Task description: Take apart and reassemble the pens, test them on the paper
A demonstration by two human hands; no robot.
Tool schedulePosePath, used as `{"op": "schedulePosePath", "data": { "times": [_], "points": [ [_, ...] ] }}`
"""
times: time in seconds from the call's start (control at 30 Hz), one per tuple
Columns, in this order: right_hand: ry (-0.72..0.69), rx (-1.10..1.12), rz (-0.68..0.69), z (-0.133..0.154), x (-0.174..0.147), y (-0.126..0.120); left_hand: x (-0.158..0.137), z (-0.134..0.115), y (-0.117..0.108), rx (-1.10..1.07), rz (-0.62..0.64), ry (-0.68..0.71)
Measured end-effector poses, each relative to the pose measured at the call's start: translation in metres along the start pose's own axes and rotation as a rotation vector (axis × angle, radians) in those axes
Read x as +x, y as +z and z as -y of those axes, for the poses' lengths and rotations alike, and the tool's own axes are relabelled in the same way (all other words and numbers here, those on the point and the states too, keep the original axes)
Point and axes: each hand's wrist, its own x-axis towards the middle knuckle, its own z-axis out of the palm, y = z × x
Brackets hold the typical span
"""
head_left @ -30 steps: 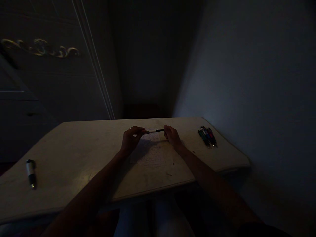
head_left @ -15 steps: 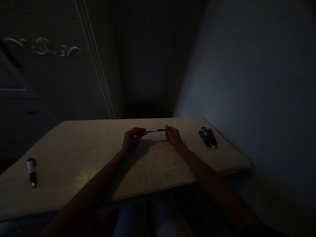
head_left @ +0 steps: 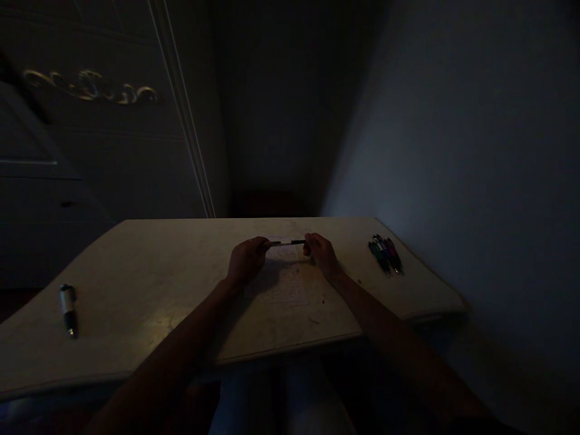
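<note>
Nearest the camera, both forearms reach forward over the pale desk (head_left: 136,314) from the lower edge of the view; the lap below is too dark to read. At mid-desk lies a sheet of paper (head_left: 290,287) with faint line work whose subject cannot be made out. Above its far edge the left hand (head_left: 246,261) and right hand (head_left: 322,252) hold one pen (head_left: 285,243) level between them, each set of fingers pinched narrow on one end, the pen clear of the paper. The step in hand appears to be uncapping or capping the pen; judged from the grip, the next move calls for a straight pull or push along the barrel, with both pinches kept firm so that neither end slips. Which end carries the cap cannot be told. At the near left of the desk, well apart, lies a short marker (head_left: 68,309). At the far right, near the wall (head_left: 475,181), lies a cluster of coloured pens (head_left: 385,254); their count is unclear. Beyond the desk, at the left, stands a dark cabinet (head_left: 113,157) with a pale ornament; the corner beyond is lost in shadow.
</note>
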Motion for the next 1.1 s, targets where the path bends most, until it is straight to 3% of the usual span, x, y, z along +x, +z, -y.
{"op": "schedulePosePath", "data": {
  "times": [0.23,0.53,0.7,0.83,1.1],
  "points": [
    [-0.073,-0.044,0.018,0.002,-0.003,0.001,-0.001,-0.007,-0.004,0.077,0.082,-0.089],
    [-0.144,-0.061,0.048,0.006,-0.004,0.0,0.001,-0.003,-0.004,-0.276,0.066,-0.102],
    [-0.042,0.029,0.055,0.001,0.002,0.001,0.004,-0.006,-0.003,-0.434,0.04,-0.171],
    [0.071,0.099,-0.006,-0.004,0.006,0.002,0.007,-0.009,0.003,-0.619,0.005,-0.115],
    [0.148,0.138,-0.017,-0.002,0.004,0.001,0.004,-0.004,0.01,-0.413,-0.084,-0.014]
  ]
}}
